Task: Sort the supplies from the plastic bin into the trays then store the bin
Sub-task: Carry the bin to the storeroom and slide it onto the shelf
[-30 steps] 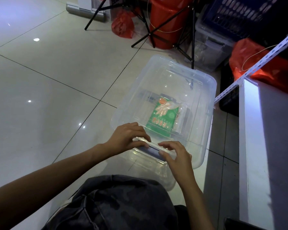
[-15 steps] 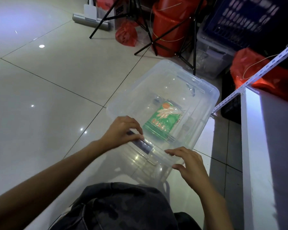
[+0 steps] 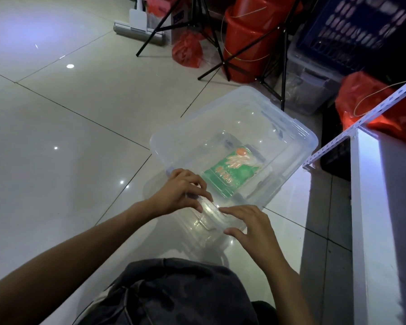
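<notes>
Sitting on a glossy pale tiled floor (image 3: 63,141), dimly lit, with ceiling lights reflecting as bright dots. Crowding the far edge: red buckets (image 3: 246,43), a red bag (image 3: 188,51), black tripod legs (image 3: 211,31), a dark blue crate (image 3: 359,31) resting on a clear storage box (image 3: 314,90), and another red bag (image 3: 370,102) behind a white slotted rail (image 3: 361,118). Standing along the right: a white shelf panel (image 3: 384,219).

Lying on the floor at an angle: the clear plastic bin (image 3: 291,146) with its lid on, its right corner just beside the shelf panel. Showing through the lid: a green packet (image 3: 230,172) printed with a glove picture, lying flat inside.

Resting on the bin's near end: the left hand (image 3: 181,191), fingers curled over the rim at the near-left corner, gripping the edge of the lid. Hovering or lightly touching beside it: the right hand (image 3: 251,226), fingers spread and nearly straight over the near rim, holding nothing; actual contact hard to tell. Hands close together, not touching.

Showing at the bottom: a dark camouflage-patterned knee (image 3: 174,294).

Opening wide to the left and ahead-left: bare floor. Closing in on the right and at the back: shelf and clutter.
</notes>
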The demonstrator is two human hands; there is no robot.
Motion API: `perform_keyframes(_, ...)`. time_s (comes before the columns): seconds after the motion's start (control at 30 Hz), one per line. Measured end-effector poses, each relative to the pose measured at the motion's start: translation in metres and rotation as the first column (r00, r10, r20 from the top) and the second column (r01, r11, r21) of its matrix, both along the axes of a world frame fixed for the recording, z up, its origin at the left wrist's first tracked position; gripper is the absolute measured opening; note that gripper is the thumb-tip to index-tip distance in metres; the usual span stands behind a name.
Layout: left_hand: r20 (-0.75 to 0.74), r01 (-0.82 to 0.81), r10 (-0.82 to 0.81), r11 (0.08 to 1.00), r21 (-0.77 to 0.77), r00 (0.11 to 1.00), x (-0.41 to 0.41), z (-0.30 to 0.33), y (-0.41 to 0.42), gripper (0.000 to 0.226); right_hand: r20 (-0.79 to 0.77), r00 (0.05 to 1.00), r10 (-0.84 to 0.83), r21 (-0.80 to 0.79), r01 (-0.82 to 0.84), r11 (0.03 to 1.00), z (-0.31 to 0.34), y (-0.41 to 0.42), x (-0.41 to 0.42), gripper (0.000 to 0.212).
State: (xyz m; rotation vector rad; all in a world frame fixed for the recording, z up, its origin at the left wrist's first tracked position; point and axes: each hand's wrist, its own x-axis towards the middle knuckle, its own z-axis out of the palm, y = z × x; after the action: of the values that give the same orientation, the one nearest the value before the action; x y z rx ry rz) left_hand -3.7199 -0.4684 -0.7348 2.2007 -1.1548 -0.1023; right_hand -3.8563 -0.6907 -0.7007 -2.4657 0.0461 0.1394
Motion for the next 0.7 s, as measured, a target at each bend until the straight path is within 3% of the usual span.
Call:
perform_keyframes(0.2, 0.002, -0.067, 0.067, 0.998, -0.013, 0.998, 0.017, 0.007, 0.022, 0.032, 0.032, 0.997, 0.075, -0.213, -0.066, 0.975, 0.004, -0.020, 0.023, 0.051)
perform_keyframes(0.4, 0.060, -0.012, 0.007, 0.997, 0.082, 0.998, -0.040, 0.013, -0.028, 0.053, 0.119, 0.993, -0.013, -0.142, 0.030, 0.989, -0.004, -0.021, 0.028, 0.047)
perform_keyframes(0.7, 0.194, -0.019, -0.003, 0.993, 0.114, 0.981, -0.034, 0.000, 0.000, 0.049, 0.227, 0.973, -0.028, -0.190, 0.073, 0.979, -0.006, 0.017, 0.031, 0.043)
